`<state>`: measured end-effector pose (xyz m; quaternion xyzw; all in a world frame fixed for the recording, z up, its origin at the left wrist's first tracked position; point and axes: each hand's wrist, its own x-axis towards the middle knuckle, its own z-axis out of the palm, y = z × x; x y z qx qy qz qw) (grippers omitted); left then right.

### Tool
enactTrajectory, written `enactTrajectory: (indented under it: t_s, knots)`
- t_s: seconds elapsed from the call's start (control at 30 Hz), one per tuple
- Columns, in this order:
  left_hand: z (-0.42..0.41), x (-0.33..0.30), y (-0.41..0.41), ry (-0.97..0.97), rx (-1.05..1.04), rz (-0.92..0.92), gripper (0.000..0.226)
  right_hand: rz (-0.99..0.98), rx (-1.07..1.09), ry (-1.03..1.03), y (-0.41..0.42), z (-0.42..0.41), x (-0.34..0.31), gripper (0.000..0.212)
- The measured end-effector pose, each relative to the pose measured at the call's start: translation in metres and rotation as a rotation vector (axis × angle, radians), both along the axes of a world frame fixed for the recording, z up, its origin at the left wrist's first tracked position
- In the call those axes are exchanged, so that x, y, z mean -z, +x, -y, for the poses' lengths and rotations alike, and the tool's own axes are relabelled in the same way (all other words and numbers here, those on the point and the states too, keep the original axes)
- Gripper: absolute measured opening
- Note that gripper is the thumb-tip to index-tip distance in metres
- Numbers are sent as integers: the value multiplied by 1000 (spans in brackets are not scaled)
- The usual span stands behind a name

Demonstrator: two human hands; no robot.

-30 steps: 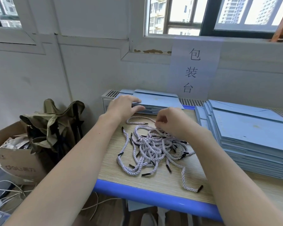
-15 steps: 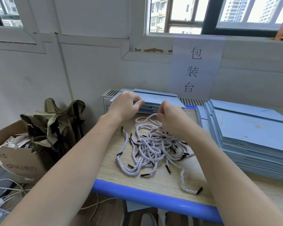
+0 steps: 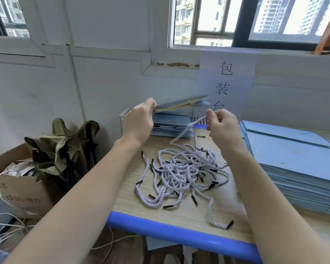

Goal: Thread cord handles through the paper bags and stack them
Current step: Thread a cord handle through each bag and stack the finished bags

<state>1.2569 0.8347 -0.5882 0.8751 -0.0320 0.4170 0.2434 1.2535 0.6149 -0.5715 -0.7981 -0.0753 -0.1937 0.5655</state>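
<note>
Daylight from a window falls on a wood-grain packing table with a blue front edge (image 3: 160, 228), set against a white wall bearing a paper sign with three printed characters (image 3: 225, 80). The left hand (image 3: 139, 121) pinches one flat, pale blue paper bag (image 3: 181, 104) by its near edge, thumb and curled fingers closed on it, and holds it tilted in the air above a low stack of pale blue bags at the back of the table (image 3: 171, 125). The right hand (image 3: 222, 126) pinches one end of a white twisted cord (image 3: 187, 128) between thumb and fingertips; the cord's blurred length hangs down towards a tangled heap of white twisted cords with black tips (image 3: 183, 174) in the middle of the table. A taller stack of flat pale blue bags (image 3: 293, 161) lies to the right.

The step in hand appears to be bringing cord tip and bag together for threading. Done well, that likely means gripping the cord close behind its stiff black tip so it does not droop, and steadying the bag so its punched hole, not visible here, faces the tip. The cord looks limp and ropey and may drag neighbours from the heap; the bags look thin, smooth and sharply creased, and probably bend if pinched at one edge alone.
</note>
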Motion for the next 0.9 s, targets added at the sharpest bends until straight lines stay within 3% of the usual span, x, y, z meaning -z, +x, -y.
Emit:
enactTrajectory:
  t_s: [0.1,0.23,0.33,0.43,0.5,0.67,0.73,0.9]
  knots:
    - [-1,-3,-2,-62,-37,68,15,-48,-25,214,1,-2,-1,27]
    - [-5,-6,-1,-148,104,83,18,-78,-78,520,-5,0,-7,12]
    - [-4,-7,-4,-88,95,-70,14,-16,54,408,-1,6,-5,16]
    - [2,-4,-6,236,-22,-366,11,0,53,273,2,9,-1,21]
    - [4,-3,-7,302,15,-445,20,-41,2,133,3,8,3,20]
    - [10,2,-6,270,231,-311,39,-90,-61,-123,4,3,9,9]
    - [15,7,-5,272,319,-294,41,-99,-72,-200,6,5,10,16]
    - [25,12,-6,368,288,-397,43,-109,-59,-418,9,5,16,15]
